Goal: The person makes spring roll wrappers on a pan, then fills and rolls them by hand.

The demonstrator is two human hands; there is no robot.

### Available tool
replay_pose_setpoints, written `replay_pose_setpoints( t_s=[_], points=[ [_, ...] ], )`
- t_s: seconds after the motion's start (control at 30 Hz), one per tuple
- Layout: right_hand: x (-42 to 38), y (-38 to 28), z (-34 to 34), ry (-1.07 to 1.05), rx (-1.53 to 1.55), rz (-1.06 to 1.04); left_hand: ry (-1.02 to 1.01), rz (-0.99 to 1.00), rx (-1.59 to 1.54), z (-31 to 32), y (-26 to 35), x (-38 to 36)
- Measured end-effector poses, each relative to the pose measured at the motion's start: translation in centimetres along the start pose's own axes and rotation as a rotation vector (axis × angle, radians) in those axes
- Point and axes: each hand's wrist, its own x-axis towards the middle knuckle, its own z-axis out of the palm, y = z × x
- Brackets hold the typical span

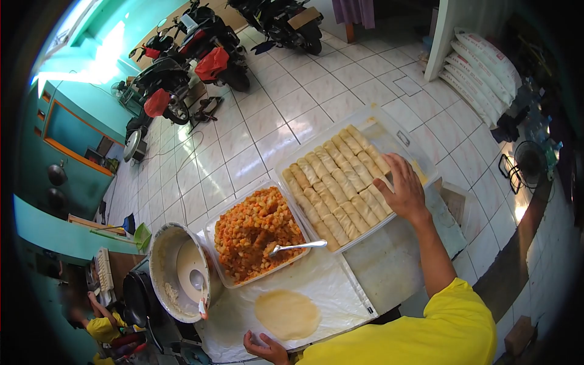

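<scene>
My right hand [403, 187] rests at the right end of the rolls [340, 182] in a clear plastic tray [418, 159], fingers spread; whether it touches a roll is hard to tell. My left hand [266, 350] is at the table's front edge, fingers apart and empty. Just above it a round, thin wrapper [287, 314] lies flat on the plastic sheet [229, 322]. A tub of diced orange filling [255, 228] stands behind the wrapper, with a metal spoon [298, 246] leaning in it. To its left, a large pot [159, 271] holds pale batter and a ladle [198, 281].
Black pans [137, 298] stand left of the pot. Another person [103, 327] in yellow is at the far lower left. Motorcycles [213, 55] are parked on the tiled floor. Stacked white sacks [480, 73] and a fan [530, 159] are at the right.
</scene>
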Motion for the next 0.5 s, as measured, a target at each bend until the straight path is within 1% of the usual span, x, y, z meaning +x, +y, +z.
replay_pose_setpoints(
  t_s=[0.03,0.1,0.13,0.2,0.23,0.3,0.4,0.5],
  points=[
    [-0.1,0.1,0.1,0.001,0.002,-0.001,0.002,0.000,0.000,-0.2,0.6,0.2],
    [-0.1,0.0,0.1,-0.080,-0.081,0.060,0.022,-0.055,-0.136,-0.6,2.3,0.5],
    [-0.1,-0.1,0.0,-0.081,-0.083,0.055,0.023,-0.060,-0.138,-0.6,2.0,0.4],
    [0.2,-0.6,-0.4,-0.223,-0.106,0.135,-0.011,-0.030,-0.108,-0.4,1.0,0.3],
    [0.3,-0.6,-0.4,-0.222,-0.109,0.127,-0.005,-0.035,-0.112,-0.3,0.7,0.3],
    [0.8,-0.3,0.1,-0.291,-0.174,0.170,-0.033,-0.055,-0.182,-0.2,0.3,0.1],
    [3.2,-0.4,0.6,-0.318,-0.202,0.192,0.040,-0.015,-0.124,-1.5,4.1,1.0],
    [6.5,0.1,2.4,-0.332,-0.204,0.137,0.036,-0.026,-0.162,-1.6,3.9,0.9]
  ],
)
